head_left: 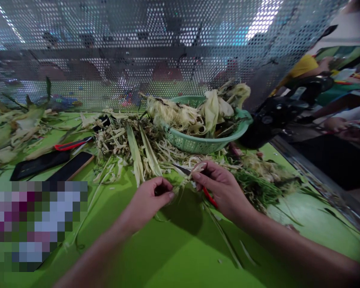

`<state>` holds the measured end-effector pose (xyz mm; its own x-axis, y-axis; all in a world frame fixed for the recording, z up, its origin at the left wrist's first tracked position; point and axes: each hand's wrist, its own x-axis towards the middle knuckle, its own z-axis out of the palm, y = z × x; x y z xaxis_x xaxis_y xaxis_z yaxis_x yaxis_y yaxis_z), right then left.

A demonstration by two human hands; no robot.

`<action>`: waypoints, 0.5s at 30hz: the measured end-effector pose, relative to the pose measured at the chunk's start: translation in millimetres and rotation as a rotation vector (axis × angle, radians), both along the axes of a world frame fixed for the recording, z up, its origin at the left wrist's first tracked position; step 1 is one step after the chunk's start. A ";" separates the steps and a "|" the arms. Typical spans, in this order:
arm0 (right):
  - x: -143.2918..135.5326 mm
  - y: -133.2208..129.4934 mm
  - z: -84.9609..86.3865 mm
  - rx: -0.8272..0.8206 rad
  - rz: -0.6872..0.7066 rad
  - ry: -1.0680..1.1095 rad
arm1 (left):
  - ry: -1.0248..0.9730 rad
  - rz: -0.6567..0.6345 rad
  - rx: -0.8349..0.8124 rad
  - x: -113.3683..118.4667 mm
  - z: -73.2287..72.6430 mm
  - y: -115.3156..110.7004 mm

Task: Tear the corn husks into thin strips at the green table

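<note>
My right hand (219, 188) is closed around a small pale bundle of corn husk strips (198, 170), pinched between thumb and fingers. Red-handled scissors (210, 198) pass beneath that hand, with a pointed dark blade (182, 169) showing to its left; whether the palm grips them is hard to see. My left hand (156, 192) has its thumb and forefinger curled together at a thin, pale husk strand (176, 189) that trails from the bundle. Just beyond my left hand, two long flat husk strips (135, 154) lie on the green tabletop (156, 256).
A green plastic basket (195, 145) heaped with dried husks and corn silk stands behind my hands. Husk scraps (117, 138) spread around it. At left lie red-handled cutters (69, 145) and a dark phone (72, 166). A perforated metal screen (123, 60) closes the back; another person's arm (336, 124) shows at right.
</note>
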<state>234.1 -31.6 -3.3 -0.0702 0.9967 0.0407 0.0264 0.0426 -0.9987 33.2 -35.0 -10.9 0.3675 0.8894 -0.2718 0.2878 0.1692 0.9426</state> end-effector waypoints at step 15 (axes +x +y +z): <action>1.0 1.6 0.5 0.017 -0.038 0.002 | -0.087 -0.046 -0.049 -1.1 -3.3 -1.0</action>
